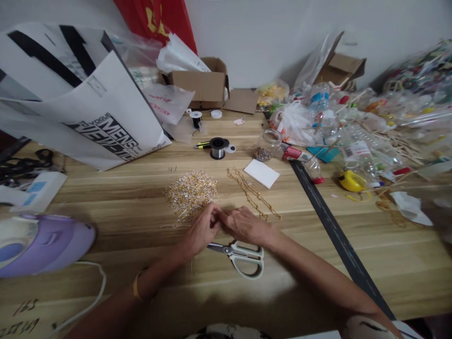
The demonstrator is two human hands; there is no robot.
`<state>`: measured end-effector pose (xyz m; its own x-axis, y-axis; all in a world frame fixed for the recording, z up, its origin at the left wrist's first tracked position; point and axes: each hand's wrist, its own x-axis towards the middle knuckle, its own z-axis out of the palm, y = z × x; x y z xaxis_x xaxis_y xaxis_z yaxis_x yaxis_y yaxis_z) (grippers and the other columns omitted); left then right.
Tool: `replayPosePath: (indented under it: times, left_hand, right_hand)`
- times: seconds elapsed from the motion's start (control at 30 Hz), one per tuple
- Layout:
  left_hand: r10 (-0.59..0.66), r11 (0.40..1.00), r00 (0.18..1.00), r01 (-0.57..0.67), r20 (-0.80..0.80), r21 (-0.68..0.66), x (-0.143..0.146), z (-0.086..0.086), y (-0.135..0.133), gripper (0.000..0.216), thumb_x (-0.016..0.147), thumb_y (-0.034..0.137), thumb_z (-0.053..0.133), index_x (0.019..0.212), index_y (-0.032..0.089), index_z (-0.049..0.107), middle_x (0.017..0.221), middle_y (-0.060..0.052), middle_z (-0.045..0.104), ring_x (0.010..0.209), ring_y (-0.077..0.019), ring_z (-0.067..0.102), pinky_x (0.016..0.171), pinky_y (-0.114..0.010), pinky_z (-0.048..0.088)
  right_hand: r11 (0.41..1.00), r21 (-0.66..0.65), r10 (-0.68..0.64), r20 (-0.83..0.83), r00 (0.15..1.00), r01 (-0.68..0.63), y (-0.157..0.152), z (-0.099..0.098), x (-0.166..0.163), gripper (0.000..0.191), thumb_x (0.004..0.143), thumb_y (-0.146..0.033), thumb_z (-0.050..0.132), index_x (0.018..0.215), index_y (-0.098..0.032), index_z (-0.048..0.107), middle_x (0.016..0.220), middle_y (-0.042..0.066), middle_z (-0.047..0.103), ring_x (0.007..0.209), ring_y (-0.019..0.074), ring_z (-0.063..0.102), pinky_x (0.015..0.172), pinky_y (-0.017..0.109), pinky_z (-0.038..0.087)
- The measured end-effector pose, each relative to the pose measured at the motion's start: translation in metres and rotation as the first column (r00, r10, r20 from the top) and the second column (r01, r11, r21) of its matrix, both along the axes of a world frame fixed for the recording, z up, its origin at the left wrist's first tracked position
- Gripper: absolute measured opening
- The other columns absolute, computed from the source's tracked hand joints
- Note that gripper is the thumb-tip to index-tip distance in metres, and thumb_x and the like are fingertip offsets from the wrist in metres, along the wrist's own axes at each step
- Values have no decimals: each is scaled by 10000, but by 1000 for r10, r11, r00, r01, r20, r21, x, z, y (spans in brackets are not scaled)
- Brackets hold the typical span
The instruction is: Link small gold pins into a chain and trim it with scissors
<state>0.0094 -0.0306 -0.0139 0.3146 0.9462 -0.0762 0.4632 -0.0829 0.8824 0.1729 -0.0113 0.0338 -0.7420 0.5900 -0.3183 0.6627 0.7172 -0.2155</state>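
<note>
My left hand (205, 227) and my right hand (244, 224) meet fingertip to fingertip over the table. The fingers of both are closed in a pinch; whatever lies between them is too small or hidden to make out. Just beyond my left hand is a heap of small gold and clear beaded pieces (192, 190), with a few loose ones at its near edge. A gold beaded chain (249, 190) lies in a long loop beyond my right hand. Scissors with pale handles (245, 259) rest on the table just below my hands, blades pointing left.
A wire spool (218, 149) and a clear jar of beads (267, 145) stand farther back, near a white card (262, 173). At left are a large paper bag (106, 108) and a purple appliance (49, 242). Plastic bottles and a yellow tape measure (352, 181) clutter the right.
</note>
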Motion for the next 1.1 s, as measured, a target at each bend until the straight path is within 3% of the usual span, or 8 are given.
replayPosePath:
  times: [0.2,0.33,0.5,0.67,0.8,0.93,1.1]
  left_hand:
    - [-21,998,999,23,-32,57,-1,0,0,218,741,72,526,932,175,505,780,-12,616,697,-141,588,647,-255,464]
    - [-15,993,995,26,-102,114,-2,11,0,207,756,72,522,938,168,532,848,-34,628,746,-150,584,694,-267,466]
    - [-25,982,986,55,-165,181,-4,12,1,270,731,43,532,972,161,563,817,-23,608,728,-140,555,713,-264,463]
    - [-89,969,969,138,-231,205,-4,16,3,170,719,11,517,791,145,594,723,-17,562,712,-141,529,705,-256,442]
    - [-105,966,956,164,-274,201,-6,19,4,179,699,12,538,808,130,618,736,-14,532,658,-124,500,636,-234,419]
    - [-90,967,961,148,-262,209,-8,19,4,203,711,30,532,858,136,622,782,-13,531,636,-108,488,603,-222,407]
    - [-49,982,984,78,-170,172,-10,14,5,205,710,25,525,867,135,599,783,-15,564,648,-111,509,599,-220,413]
  right_hand:
    - [1000,-4,-28,-33,999,28,0,-2,1,246,932,-169,414,1149,-100,508,958,157,678,843,222,653,704,295,442]
    - [999,17,-29,-67,997,31,-1,-3,1,300,926,-158,418,1214,-92,472,969,156,677,862,242,652,700,310,448]
    - [999,42,-11,-42,999,12,0,-5,0,258,928,-140,407,1155,-89,518,913,152,686,820,229,658,671,289,437]
    - [998,54,14,-18,1000,-13,3,-7,5,218,953,-172,372,1049,-124,562,885,133,691,773,220,664,636,281,419]
    - [998,58,-14,-5,1000,14,6,-4,6,219,958,-215,374,1020,-141,571,876,128,692,765,219,661,632,272,410]
    - [998,55,-17,-27,999,19,6,1,6,200,949,-236,396,993,-153,573,893,118,690,782,220,657,636,269,405]
    - [999,54,-2,-50,999,5,1,1,3,226,926,-186,431,1125,-138,526,944,131,685,785,210,649,647,277,397]
